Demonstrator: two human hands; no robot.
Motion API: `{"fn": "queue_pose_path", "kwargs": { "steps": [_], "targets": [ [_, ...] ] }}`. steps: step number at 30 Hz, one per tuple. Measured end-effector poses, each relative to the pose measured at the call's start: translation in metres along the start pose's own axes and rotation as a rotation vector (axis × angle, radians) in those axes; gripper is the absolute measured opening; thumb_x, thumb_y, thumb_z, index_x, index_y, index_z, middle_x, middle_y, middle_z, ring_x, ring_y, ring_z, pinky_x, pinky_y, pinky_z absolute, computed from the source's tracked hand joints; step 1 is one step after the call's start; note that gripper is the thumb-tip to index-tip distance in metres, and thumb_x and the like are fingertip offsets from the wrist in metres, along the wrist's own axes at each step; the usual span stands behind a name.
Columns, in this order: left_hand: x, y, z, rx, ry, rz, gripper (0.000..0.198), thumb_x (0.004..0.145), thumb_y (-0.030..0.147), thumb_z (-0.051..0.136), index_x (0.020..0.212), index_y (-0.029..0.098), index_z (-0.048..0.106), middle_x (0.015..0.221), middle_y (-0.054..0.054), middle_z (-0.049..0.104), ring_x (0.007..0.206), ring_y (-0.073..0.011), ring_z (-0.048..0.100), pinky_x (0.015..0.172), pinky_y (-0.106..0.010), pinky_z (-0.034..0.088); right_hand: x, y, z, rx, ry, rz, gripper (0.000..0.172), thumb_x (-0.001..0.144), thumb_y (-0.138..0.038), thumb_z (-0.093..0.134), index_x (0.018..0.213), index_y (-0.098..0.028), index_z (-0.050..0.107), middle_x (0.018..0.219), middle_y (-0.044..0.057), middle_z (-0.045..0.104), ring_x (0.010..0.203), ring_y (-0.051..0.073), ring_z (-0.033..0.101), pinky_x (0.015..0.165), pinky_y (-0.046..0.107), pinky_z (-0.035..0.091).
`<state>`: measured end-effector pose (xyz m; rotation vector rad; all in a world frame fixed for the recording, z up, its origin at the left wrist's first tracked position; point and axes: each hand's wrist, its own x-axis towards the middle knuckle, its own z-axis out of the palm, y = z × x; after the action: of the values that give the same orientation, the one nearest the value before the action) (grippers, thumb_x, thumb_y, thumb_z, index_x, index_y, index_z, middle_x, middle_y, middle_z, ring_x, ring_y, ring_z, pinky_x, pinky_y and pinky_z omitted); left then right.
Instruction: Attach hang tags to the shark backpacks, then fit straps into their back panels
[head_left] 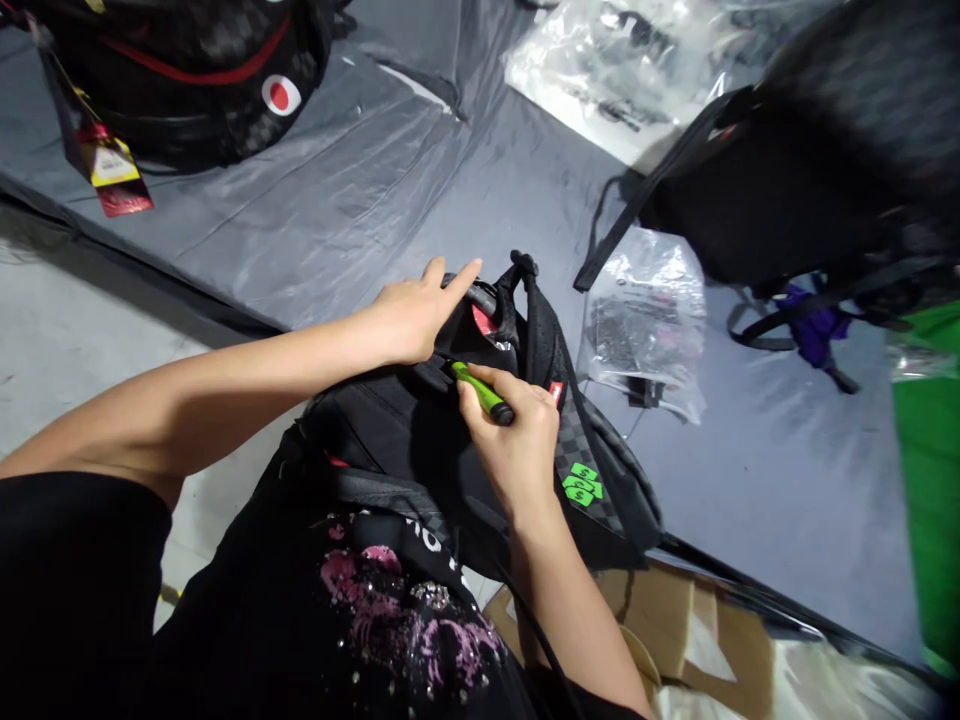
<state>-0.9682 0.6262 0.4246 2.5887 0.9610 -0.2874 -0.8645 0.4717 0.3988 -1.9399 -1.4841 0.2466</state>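
A black backpack [420, 440] with a checkered side panel and green labels lies in front of me on a grey sheet. My left hand [412, 315] rests on its top by the black carry handle [480, 297], fingers curled round the fabric, index finger stretched out. My right hand [514, 435] is closed round a green and black pen-like tool [482, 392], whose tip points into the bag's top edge beside the left hand.
Another black bag with red trim and hang tags [187, 70] lies at the far left. A dark bag with straps [810, 170] sits at the right, clear plastic bags [645, 320] beside it. Cardboard [675, 620] lies near my right forearm. A green surface [930, 480] borders the right edge.
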Motion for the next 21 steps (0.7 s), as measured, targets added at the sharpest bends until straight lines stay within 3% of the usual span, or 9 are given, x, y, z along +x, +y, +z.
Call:
{"fn": "queue_pose_path", "kwargs": {
  "steps": [9,17,21],
  "targets": [
    [0.001,0.0,0.001,-0.017,0.002,0.005,0.109,0.082,0.021,0.064,0.154,0.031,-0.016,0.16,-0.017,0.011,0.122,-0.0317,0.053,0.097,-0.039,0.045,0.0,-0.003,0.002,-0.034,0.028,0.024,0.013,0.087,-0.026,0.063,0.095,-0.022,0.072,0.094,0.005,0.077,0.087,0.023,0.071,0.083,0.038,0.05],
    [0.005,-0.003,0.005,-0.057,0.009,0.025,0.111,0.082,0.027,0.065,0.152,0.034,-0.021,0.16,-0.015,0.008,0.124,-0.0341,0.049,0.099,-0.043,0.043,-0.001,-0.001,-0.01,-0.061,-0.059,0.068,0.015,0.086,-0.027,0.065,0.099,-0.025,0.071,0.094,0.002,0.077,0.087,0.024,0.071,0.084,0.04,0.051],
    [0.007,-0.004,0.006,-0.067,0.006,0.03,0.111,0.084,0.03,0.064,0.15,0.036,-0.025,0.16,-0.014,0.004,0.125,-0.0359,0.048,0.101,-0.046,0.043,0.002,0.004,-0.011,-0.003,-0.09,0.016,0.016,0.085,-0.026,0.065,0.099,-0.024,0.073,0.099,0.002,0.077,0.09,0.023,0.072,0.088,0.039,0.052]
  ]
}}
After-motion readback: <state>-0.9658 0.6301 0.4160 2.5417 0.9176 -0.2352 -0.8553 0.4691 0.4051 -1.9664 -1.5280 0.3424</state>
